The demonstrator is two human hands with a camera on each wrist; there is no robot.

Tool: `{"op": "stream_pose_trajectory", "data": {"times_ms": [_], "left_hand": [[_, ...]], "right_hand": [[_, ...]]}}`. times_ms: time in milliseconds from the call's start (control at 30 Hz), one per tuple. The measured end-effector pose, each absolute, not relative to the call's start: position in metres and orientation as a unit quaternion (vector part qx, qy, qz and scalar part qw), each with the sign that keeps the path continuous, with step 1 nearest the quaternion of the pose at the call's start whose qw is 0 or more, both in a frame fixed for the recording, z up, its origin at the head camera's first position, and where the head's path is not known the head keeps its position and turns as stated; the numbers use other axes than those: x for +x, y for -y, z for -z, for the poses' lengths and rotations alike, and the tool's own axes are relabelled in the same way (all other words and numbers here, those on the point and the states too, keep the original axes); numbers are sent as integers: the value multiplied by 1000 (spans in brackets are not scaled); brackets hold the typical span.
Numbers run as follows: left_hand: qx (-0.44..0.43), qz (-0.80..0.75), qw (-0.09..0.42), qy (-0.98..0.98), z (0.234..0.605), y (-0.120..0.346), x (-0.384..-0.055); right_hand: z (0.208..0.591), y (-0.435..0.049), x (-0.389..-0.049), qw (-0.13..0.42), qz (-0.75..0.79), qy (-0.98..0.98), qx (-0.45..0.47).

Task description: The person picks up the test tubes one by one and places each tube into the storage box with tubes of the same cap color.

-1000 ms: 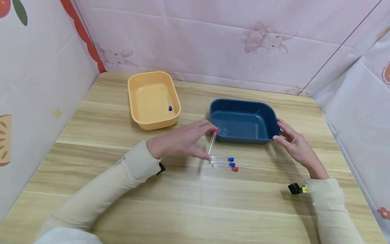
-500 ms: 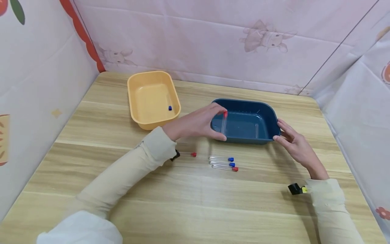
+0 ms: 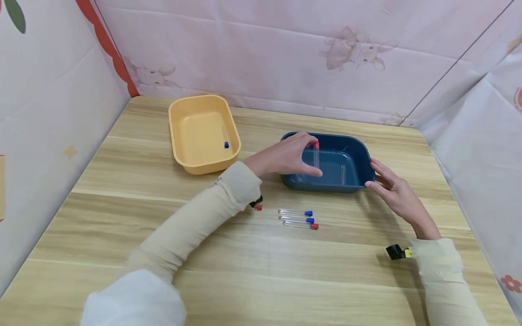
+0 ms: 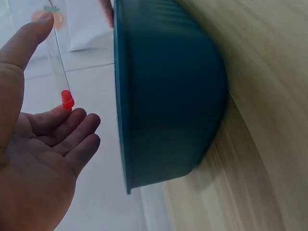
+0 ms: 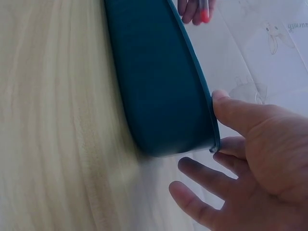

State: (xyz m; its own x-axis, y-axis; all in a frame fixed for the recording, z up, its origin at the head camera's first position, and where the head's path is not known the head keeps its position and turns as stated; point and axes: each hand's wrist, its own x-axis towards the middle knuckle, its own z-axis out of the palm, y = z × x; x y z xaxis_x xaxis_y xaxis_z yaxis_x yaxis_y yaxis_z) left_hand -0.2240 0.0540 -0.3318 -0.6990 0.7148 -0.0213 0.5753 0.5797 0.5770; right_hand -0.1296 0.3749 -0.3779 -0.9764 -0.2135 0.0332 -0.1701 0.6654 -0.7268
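My left hand (image 3: 285,156) pinches a clear test tube with a red cap (image 3: 316,156) by its two ends, over the dark blue bin (image 3: 326,185). In the left wrist view, the thumb is at the glass end and a fingertip at the red cap (image 4: 67,99). My right hand (image 3: 393,194) holds the right end of the bin, with thumb and fingers at its rim in the right wrist view. Inside the bin lies another clear tube (image 3: 343,174).
A yellow bin (image 3: 204,169) at the back left holds a blue-capped tube (image 3: 226,144). Before the blue bin lie two blue-capped tubes (image 3: 293,212) and a red-capped tube (image 3: 299,224). One more red cap (image 3: 258,207) shows beside my left cuff. Fabric walls surround the table.
My left hand has lifted the red-capped test tube from near the tubes on the table and carried it right and away from me, over the blue bin. My right hand has stayed put.
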Motion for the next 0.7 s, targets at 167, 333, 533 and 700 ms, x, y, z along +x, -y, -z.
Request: {"op": "stream_pose_trajectory", "data": {"times_ms": [167, 333, 533, 700], "left_hand": [[358, -270, 142, -882, 333, -68, -233], [345, -257, 152, -890, 337, -79, -237], [325, -246, 168, -897, 343, -91, -241], [312, -246, 184, -899, 348, -100, -247]], "right_hand": [[374, -377, -135, 34, 405, -908, -99], [366, -372, -133, 34, 416, -903, -99], [348, -357, -124, 31, 420, -902, -98], [355, -363, -126, 35, 421, -902, -92]]}}
